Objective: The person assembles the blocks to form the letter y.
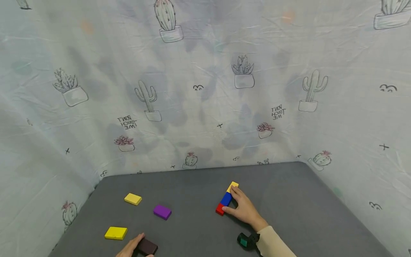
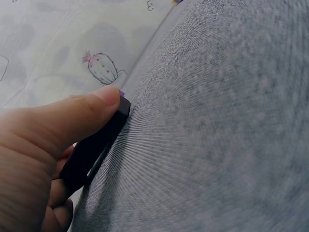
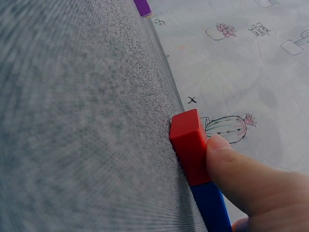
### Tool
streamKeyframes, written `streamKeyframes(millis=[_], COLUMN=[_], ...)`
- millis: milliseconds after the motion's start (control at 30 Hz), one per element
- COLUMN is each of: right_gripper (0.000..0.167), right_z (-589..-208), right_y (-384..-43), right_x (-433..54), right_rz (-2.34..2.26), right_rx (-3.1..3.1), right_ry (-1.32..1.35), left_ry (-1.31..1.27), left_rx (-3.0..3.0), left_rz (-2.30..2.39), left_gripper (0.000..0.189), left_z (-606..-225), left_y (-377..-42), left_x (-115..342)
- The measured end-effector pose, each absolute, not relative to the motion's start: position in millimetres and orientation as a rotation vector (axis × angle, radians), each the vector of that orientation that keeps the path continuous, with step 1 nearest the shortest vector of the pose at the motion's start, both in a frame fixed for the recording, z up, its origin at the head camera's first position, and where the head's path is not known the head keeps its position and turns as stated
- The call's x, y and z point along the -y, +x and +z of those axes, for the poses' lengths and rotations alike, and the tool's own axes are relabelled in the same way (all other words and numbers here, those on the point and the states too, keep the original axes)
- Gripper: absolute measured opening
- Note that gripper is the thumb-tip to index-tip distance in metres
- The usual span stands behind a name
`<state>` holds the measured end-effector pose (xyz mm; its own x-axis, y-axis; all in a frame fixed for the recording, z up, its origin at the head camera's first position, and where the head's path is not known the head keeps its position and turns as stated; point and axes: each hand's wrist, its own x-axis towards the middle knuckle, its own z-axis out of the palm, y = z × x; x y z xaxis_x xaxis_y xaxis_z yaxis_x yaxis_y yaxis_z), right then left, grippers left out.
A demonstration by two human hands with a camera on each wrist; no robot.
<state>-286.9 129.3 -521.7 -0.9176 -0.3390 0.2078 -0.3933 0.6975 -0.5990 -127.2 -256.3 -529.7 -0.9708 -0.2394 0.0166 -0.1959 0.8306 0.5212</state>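
At the front edge of the head view, my left hand (image 1: 129,247) holds a dark brown rectangular block (image 1: 147,247). The left wrist view shows the thumb (image 2: 104,99) along the top of this block (image 2: 94,152), with the fingers curled at its far side, low over the grey cloth. Right of centre, my right hand (image 1: 246,211) grips a straight row of a red block (image 1: 219,209), a blue block (image 1: 226,199) and a yellow block (image 1: 234,184), set end to end. Its thumb lies against the red block (image 3: 188,150), while its fingers reach the yellow one.
On the left of the grey table (image 1: 192,232) lie a purple block (image 1: 162,212), a pale yellow block (image 1: 133,198) and a bright yellow block (image 1: 116,233). A cactus-print curtain (image 1: 205,107) surrounds the table. A black wrist device (image 1: 248,241) sits by the right sleeve.
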Motion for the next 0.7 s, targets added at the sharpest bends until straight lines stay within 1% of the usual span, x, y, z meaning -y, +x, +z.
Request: streamKeyframes(millis=[200, 333, 433, 533, 633, 700], right_gripper=[0.090, 0.090, 0.089, 0.090, 0.090, 0.090], right_z=[-521.7, -520.9, -519.1, -518.8, -519.7, -520.7], right_y=[-285.7, -286.0, -287.1, -286.9, -285.5, -285.6], right_x=[-130.3, -130.6, -131.0, -130.9, -130.1, -129.3], right_rz=[1.038, 1.047, 1.054, 1.040, 1.024, 1.015], right_rx=[2.823, 2.826, 2.815, 2.824, 2.820, 2.816], right_ry=[0.604, 0.601, 0.609, 0.611, 0.617, 0.623], left_ry=[0.325, 0.278, 0.226, 0.181, 0.206, 0.242], left_rx=[2.888, 2.788, 2.685, 2.615, 2.669, 2.780], left_rz=[-0.807, -0.752, -0.685, -0.700, -0.731, -0.764], left_gripper=[0.094, 0.088, 0.082, 0.078, 0.080, 0.085], left_z=[-528.0, -532.5, -544.1, -533.9, -509.2, -493.3], left_y=[-128.1, -128.5, -133.0, -129.7, -124.7, -125.1], left_x=[256.1, 253.1, 254.4, 248.9, 240.8, 237.0])
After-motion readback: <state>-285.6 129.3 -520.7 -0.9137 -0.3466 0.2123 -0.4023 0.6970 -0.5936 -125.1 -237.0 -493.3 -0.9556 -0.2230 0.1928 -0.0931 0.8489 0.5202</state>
